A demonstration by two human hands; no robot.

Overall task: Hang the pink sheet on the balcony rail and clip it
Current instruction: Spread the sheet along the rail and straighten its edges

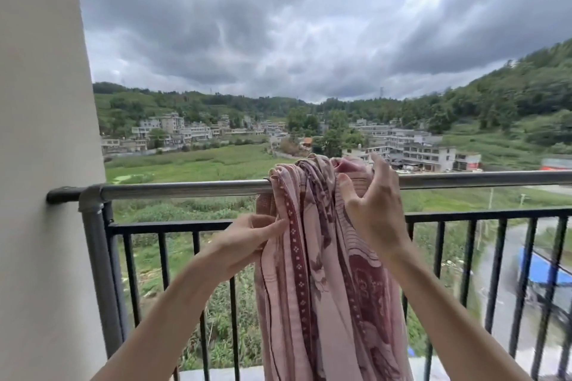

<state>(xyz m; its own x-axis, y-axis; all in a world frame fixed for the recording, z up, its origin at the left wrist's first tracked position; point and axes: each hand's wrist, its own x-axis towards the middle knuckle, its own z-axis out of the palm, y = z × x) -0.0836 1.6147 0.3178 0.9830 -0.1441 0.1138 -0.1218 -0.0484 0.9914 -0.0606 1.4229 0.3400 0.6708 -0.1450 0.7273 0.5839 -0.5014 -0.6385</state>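
Draped over the rail, bunched: pink sheet. Below the rail, pinching a fold: left hand. At the rail, gripping cloth: right hand.

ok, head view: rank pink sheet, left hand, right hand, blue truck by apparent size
1. pink sheet
2-3. right hand and left hand: look alike
4. blue truck, distant, so apparent size only

1. This is a home balcony, high above the ground: a metal rail with black bars joins a plain wall.
2. Beyond it I see village houses, green fields and wooded hills.
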